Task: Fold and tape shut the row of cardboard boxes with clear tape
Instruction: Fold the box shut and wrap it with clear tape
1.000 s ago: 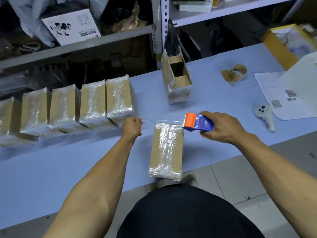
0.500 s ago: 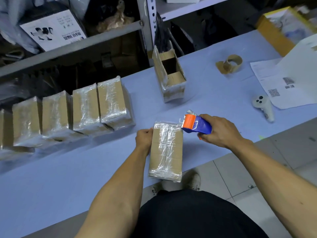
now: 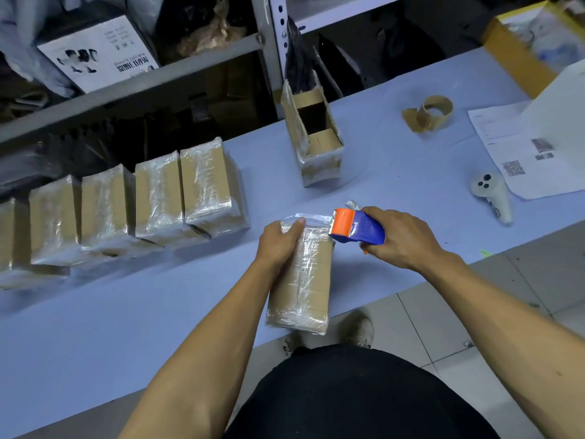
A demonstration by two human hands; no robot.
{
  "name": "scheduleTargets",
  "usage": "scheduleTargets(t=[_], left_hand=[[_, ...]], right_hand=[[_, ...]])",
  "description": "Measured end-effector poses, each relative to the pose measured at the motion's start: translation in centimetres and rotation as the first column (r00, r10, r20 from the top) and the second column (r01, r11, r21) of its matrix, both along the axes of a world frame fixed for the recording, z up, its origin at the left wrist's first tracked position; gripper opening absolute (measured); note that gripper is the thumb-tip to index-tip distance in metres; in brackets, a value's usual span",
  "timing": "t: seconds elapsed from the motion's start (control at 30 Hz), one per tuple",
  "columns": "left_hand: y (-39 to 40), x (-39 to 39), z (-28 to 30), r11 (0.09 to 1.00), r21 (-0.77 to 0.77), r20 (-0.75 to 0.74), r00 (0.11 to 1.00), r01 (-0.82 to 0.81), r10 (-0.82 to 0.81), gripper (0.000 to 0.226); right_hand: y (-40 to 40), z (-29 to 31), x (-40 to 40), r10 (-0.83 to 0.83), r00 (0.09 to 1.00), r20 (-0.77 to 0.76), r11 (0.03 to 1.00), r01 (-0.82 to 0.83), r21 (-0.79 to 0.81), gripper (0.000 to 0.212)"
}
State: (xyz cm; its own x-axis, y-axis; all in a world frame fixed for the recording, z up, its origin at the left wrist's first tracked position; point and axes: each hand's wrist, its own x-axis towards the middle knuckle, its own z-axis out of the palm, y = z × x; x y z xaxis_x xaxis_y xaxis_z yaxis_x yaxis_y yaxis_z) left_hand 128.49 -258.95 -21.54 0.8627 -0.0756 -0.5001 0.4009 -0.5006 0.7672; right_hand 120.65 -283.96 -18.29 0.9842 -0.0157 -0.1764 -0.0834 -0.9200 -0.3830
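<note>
A taped cardboard box (image 3: 304, 280) lies lengthwise near the table's front edge. My left hand (image 3: 278, 240) rests on its far left corner, thumb pressing a strip of clear tape onto the far end. My right hand (image 3: 402, 237) grips a blue and orange tape dispenser (image 3: 356, 226) at the box's far right corner, the tape still joined to it. A row of several tape-wrapped boxes (image 3: 126, 204) stands to the left. An open-topped box (image 3: 313, 134) stands further back.
The blue table (image 3: 126, 327) has its front edge close to my body. An empty brown tape core (image 3: 430, 112), a white controller (image 3: 490, 194) and printed papers (image 3: 535, 153) lie at right. Metal shelving (image 3: 269, 42) rises behind the table.
My left hand, which held a stretched tape strip in the air, came down onto the box's far end. The dispenser moved in close to the box corner.
</note>
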Motion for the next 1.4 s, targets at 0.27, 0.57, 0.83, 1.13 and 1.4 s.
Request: scheduleTargets(t=[0.27, 0.57, 0.83, 1.13, 1.4], left_hand=[[-0.4, -0.2, -0.7, 0.994, -0.077, -0.028, 0.997, -0.079, 0.077, 0.036], [-0.6, -0.8, -0.2, 0.991, -0.126, -0.031, 0.999, -0.043, 0.04, 0.027], [0.7, -1.9, 0.6, 0.98, -0.094, -0.008, 0.985, -0.175, 0.175, 0.044], [1.8, -2.7, 0.6, 0.948, -0.144, -0.095, 0.957, -0.285, 0.274, 0.044], [1.2, -3.6, 1.8, 0.856, -0.196, -0.071, 0.877, -0.479, 0.475, 0.026]], right_hand=[[-3.0, 0.4, -0.5, 0.035, 0.995, -0.098, 0.997, -0.042, -0.064, 0.058], [3.4, 0.1, 1.4, 0.085, 0.985, -0.149, 0.866, -0.147, -0.477, 0.044], [3.4, -2.4, 1.6, -0.179, 0.98, -0.087, 0.935, 0.141, -0.326, 0.078], [7.4, -4.7, 3.6, -0.14, 0.963, -0.229, 0.986, 0.157, 0.057, 0.064], [10.7, -1.8, 2.4, -0.32, 0.907, -0.274, 0.551, 0.413, 0.725, 0.022]])
